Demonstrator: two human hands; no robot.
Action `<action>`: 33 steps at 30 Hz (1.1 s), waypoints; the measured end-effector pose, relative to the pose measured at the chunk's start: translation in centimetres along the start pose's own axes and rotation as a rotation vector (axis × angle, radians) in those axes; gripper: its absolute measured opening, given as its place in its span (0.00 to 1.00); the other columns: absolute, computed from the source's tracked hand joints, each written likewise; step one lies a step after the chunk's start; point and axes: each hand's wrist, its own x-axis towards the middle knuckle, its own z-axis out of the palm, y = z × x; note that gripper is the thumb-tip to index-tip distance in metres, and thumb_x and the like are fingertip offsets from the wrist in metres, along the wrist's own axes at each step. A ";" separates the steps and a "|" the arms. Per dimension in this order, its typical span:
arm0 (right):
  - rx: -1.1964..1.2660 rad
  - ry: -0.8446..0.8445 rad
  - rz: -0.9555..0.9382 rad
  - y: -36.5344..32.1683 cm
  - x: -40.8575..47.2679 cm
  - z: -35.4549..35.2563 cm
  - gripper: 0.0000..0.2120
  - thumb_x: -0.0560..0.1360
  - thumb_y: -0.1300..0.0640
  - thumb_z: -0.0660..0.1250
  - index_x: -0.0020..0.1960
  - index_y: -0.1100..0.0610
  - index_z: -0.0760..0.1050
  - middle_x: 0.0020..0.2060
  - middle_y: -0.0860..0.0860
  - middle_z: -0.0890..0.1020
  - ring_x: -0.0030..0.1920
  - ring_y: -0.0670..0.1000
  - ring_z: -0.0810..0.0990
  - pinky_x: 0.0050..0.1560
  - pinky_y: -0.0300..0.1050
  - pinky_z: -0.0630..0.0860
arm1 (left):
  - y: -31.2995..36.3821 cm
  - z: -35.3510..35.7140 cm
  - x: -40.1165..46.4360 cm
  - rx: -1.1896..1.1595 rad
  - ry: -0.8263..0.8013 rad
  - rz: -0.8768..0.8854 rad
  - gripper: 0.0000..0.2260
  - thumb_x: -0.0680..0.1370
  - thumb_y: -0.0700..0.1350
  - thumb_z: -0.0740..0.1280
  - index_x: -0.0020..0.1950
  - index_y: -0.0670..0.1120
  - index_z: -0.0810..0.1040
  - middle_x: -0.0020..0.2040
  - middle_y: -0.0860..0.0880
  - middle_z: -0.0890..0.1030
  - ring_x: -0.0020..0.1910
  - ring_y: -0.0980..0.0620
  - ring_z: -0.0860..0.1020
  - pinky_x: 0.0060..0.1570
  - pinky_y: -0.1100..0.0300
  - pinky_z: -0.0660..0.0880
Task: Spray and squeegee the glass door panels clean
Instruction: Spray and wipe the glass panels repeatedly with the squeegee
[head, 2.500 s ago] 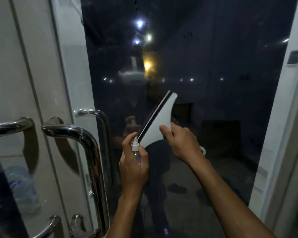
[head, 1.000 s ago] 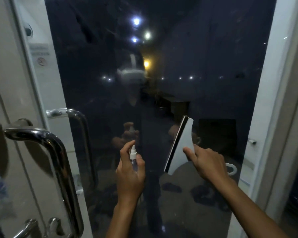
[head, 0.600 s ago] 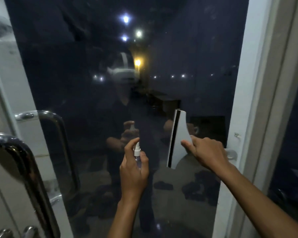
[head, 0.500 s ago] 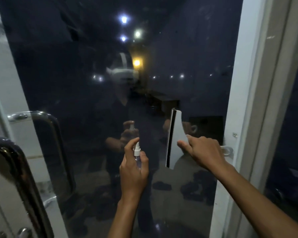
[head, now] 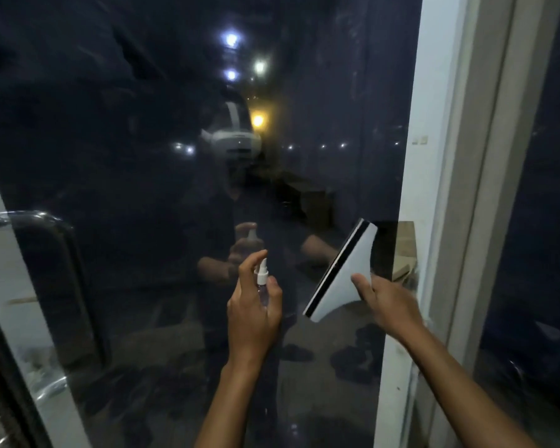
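Fingers of my left hand (head: 253,318) curl round the spray bottle (head: 262,279), nozzle up; my right hand (head: 390,307) grips the squeegee (head: 343,273), blade slanting up-right against the glass panel (head: 143,156). I read no labels. Door handle (head: 46,270) left, white frame (head: 411,156) right.

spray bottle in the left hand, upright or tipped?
Upright. The spray bottle stands nozzle-up in the left hand, forefinger arched over its white pump head.

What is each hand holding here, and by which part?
The left hand grips the small spray bottle round its body, forefinger above the nozzle. The right hand holds the squeegee by its narrow handle end, thumb on the white face.
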 end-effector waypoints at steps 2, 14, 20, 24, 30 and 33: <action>0.131 -0.068 0.076 0.7 -1.5 2.2 0.34 0.76 0.28 0.42 0.43 0.52 0.76 0.39 0.49 0.81 0.41 0.53 0.79 0.45 0.50 0.74 | 0.8 0.4 0.2 0.005 0.012 0.009 0.17 0.78 0.53 0.57 0.67 0.59 0.67 0.57 0.56 0.78 0.50 0.49 0.81 0.46 0.55 0.77; 0.575 -0.044 0.282 0.5 -4.9 7.6 0.34 0.74 0.28 0.46 0.48 0.54 0.78 0.43 0.53 0.82 0.41 0.49 0.80 0.44 0.43 0.79 | 2.1 2.1 -1.8 0.006 -0.025 0.019 0.16 0.79 0.51 0.57 0.67 0.57 0.67 0.53 0.55 0.78 0.43 0.55 0.78 0.41 0.56 0.74; 0.740 -0.118 0.489 0.4 -8.3 10.4 0.33 0.80 0.37 0.47 0.65 0.60 0.77 0.56 0.57 0.83 0.58 0.58 0.80 0.58 0.47 0.75 | 1.7 2.0 -2.7 0.030 -0.053 0.010 0.16 0.79 0.52 0.57 0.67 0.57 0.66 0.52 0.50 0.80 0.41 0.47 0.79 0.39 0.55 0.74; 0.890 -0.079 0.560 -1.4 -8.1 9.8 0.30 0.81 0.38 0.49 0.61 0.60 0.77 0.45 0.52 0.80 0.51 0.54 0.81 0.55 0.47 0.76 | 2.2 2.8 -2.8 0.044 -0.070 0.010 0.16 0.79 0.49 0.58 0.67 0.56 0.66 0.54 0.45 0.81 0.45 0.45 0.81 0.41 0.57 0.73; 0.888 -0.072 0.616 -1.8 -8.0 11.0 0.31 0.80 0.36 0.48 0.56 0.59 0.78 0.49 0.60 0.83 0.52 0.58 0.83 0.58 0.55 0.78 | 1.9 2.6 -3.9 0.047 -0.087 -0.036 0.16 0.80 0.47 0.60 0.68 0.57 0.67 0.50 0.52 0.79 0.39 0.53 0.78 0.38 0.54 0.76; 0.861 -0.119 0.648 -0.1 -9.7 12.4 0.38 0.77 0.32 0.48 0.65 0.62 0.75 0.56 0.60 0.82 0.56 0.59 0.81 0.61 0.54 0.77 | 1.4 2.0 -5.0 0.042 -0.075 -0.066 0.16 0.79 0.51 0.58 0.67 0.58 0.67 0.48 0.54 0.79 0.39 0.56 0.78 0.38 0.54 0.77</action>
